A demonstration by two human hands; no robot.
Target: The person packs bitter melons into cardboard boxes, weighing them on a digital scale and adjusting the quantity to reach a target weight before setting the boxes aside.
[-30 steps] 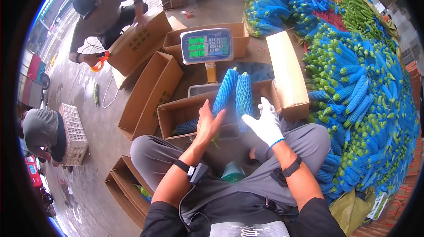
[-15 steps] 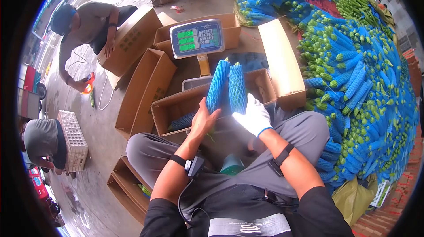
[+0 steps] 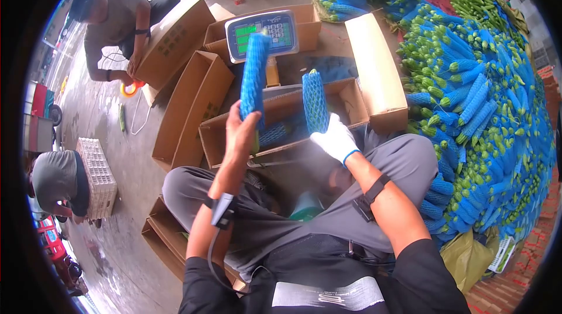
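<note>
Lifted higher than half a second ago, the bare left hand is closed around the lower end of a blue-netted vegetable, held upright in front of the scale. Just right of it, the gloved right hand grips a second netted vegetable standing in the open carton. The scale's digits glow green but are unreadable; print on the far-left box is too small to read
</note>
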